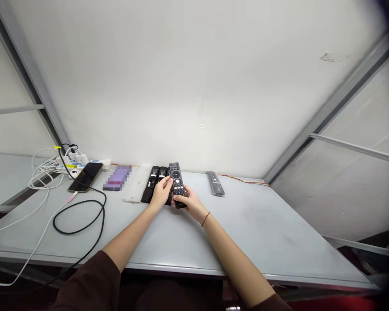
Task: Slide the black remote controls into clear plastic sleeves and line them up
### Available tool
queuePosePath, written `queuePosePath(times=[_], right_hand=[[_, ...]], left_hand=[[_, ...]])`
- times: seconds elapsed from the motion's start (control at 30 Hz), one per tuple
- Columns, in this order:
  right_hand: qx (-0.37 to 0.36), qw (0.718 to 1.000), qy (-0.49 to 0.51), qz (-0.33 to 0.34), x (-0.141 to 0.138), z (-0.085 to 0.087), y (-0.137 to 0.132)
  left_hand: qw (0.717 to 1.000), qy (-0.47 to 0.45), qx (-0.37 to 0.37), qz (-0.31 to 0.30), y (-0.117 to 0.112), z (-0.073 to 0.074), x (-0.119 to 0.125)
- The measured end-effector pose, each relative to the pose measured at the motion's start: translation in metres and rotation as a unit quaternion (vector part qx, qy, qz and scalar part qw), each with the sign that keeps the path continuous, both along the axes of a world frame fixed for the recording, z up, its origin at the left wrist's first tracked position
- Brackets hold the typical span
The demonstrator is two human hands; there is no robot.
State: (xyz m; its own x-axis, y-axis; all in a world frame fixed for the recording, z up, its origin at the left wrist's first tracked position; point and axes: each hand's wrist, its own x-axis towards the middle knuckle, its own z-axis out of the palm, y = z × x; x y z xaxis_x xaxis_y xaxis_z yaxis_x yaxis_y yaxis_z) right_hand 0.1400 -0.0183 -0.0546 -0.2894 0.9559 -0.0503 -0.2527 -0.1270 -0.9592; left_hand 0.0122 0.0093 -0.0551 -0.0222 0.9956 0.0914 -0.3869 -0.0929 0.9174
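A dark remote control (176, 178) is tilted up, its button side facing me. My right hand (192, 203) is closed round its lower end, thumb across the front near the bottom. My left hand (161, 192) grips its left edge, with the fingertips partly hidden behind it. Beside my left hand, black remotes lie face down: one remote (150, 185) with a white label in its battery bay, and another remote (162, 172) partly covered by my hand. To the right lies a remote in a clear plastic sleeve (215, 184).
On the left are a black phone (86, 177), a purple, pixelated item (117, 178) and a clear plastic bag (136, 185). A power strip (81, 160) with tangled white cables stands behind the phone. A black cable (104, 211) loops over the grey table (246, 242). Thin wires (244, 181) run along the wall.
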Motion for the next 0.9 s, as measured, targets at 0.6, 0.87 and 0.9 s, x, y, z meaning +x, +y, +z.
queuePosePath(times=[0.6, 0.87, 0.9], right_hand=[[0.004, 0.999, -0.029, -0.038, -0.002, 0.002, -0.001], [0.011, 0.998, -0.062, -0.030, -0.002, 0.006, -0.003], [0.017, 0.997, -0.069, -0.019, -0.002, 0.008, -0.004]], left_hand=[[0.793, 0.548, -0.144, 0.226, 0.036, -0.002, -0.116], [0.867, 0.412, -0.095, 0.265, 0.043, 0.006, -0.114], [0.891, 0.356, -0.085, 0.269, 0.044, 0.008, -0.112]])
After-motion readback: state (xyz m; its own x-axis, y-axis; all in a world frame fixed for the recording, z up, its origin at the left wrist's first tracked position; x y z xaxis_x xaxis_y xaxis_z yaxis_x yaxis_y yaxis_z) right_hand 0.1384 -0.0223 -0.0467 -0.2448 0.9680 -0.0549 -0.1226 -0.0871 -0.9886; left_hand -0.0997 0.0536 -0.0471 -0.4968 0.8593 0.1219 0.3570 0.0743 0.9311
